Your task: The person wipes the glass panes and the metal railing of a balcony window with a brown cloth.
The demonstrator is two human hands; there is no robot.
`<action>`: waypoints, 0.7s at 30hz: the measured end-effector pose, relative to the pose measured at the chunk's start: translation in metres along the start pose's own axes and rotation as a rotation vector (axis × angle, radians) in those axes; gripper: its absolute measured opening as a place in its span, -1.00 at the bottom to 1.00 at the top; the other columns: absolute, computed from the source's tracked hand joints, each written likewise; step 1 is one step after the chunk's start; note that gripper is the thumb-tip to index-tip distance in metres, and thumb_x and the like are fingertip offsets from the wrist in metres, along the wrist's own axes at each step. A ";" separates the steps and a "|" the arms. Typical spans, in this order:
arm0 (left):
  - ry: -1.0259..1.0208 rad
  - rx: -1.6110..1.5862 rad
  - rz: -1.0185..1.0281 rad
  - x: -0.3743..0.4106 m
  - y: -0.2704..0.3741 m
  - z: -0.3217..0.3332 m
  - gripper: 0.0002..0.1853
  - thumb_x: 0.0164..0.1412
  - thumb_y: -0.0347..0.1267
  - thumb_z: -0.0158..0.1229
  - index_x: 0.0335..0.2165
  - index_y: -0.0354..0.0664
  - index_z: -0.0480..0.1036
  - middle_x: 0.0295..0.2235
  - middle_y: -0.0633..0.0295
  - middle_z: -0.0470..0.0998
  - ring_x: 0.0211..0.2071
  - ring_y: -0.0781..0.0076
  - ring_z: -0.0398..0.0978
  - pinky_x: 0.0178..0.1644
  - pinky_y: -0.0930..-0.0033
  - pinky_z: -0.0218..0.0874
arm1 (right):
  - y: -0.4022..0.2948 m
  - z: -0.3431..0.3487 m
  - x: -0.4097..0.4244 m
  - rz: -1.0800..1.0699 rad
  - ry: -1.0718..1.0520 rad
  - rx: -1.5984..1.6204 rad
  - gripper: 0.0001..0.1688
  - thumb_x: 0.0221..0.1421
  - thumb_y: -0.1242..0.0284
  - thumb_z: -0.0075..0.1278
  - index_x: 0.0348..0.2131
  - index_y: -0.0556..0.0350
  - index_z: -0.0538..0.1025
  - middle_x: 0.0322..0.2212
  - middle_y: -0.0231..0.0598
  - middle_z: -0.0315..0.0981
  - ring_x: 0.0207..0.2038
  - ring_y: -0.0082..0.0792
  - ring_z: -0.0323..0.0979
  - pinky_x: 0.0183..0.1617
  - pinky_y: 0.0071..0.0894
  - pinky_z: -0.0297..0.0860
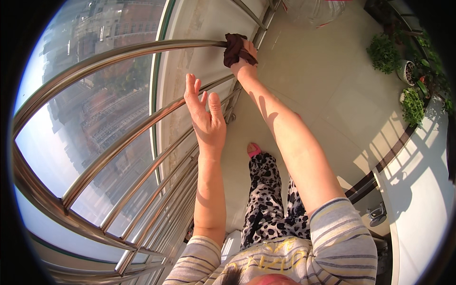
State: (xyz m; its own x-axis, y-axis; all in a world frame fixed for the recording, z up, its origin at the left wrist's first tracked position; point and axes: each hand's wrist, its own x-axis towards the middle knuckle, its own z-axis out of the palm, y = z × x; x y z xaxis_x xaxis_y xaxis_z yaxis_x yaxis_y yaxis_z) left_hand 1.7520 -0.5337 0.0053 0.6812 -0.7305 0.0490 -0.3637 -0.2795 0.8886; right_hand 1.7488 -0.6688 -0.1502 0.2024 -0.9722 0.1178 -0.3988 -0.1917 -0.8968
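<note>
A dark brown cloth (233, 50) is bunched around a shiny metal bar (142, 48) of the railing. My right hand (248, 57) grips this cloth at the bar's far end, with the fingers partly hidden behind its folds. Nothing is in my left hand (208, 119); its fingers are raised and apart. It appears in front of a second metal bar (156, 117), and whether it touches that bar I cannot tell.
Several more bars and a thick curved rail (42, 192) run along the left, before a window (128, 78). Potted plants (384, 53) line the right side of the tiled floor (317, 82). A transparent plastic item (315, 12) stands at the top.
</note>
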 end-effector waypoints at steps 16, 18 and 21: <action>0.052 -0.268 -0.059 -0.010 0.063 -0.012 -0.38 0.51 -0.12 -0.24 0.33 -0.25 -0.02 0.30 -0.02 0.12 0.29 0.12 0.17 0.33 0.01 0.08 | -0.155 -0.085 0.005 -0.253 -0.257 0.424 -0.53 -0.03 0.55 0.13 -0.07 0.02 0.43 -0.10 -0.29 0.35 -0.06 -0.14 0.29 0.07 -0.20 0.28; 0.058 -0.281 -0.089 -0.008 0.075 -0.012 -0.39 0.51 -0.10 -0.25 0.33 -0.21 -0.01 0.30 -0.01 0.12 0.30 0.11 0.17 0.33 0.00 0.06 | -0.154 -0.091 0.012 -0.012 -0.233 0.653 -0.56 0.02 0.54 0.11 -0.06 0.04 0.41 -0.12 -0.24 0.37 -0.08 -0.14 0.34 0.03 -0.24 0.31; 0.056 -0.338 -0.119 -0.003 0.082 -0.008 -0.40 0.50 -0.08 -0.25 0.34 -0.13 0.01 0.31 0.03 0.11 0.31 0.11 0.14 0.34 -0.01 0.03 | -0.127 -0.093 0.032 0.127 -0.099 0.714 -0.49 0.05 0.52 0.07 0.02 0.10 0.34 -0.23 -0.05 0.46 -0.20 0.02 0.47 -0.09 -0.20 0.40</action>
State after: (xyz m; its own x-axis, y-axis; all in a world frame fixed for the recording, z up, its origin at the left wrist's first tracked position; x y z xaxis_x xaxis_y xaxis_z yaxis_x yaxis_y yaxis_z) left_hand 1.7247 -0.5496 0.0819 0.7432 -0.6674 -0.0474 -0.0558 -0.1323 0.9896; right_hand 1.7233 -0.6880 0.0071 0.2868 -0.9579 -0.0142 0.2489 0.0888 -0.9644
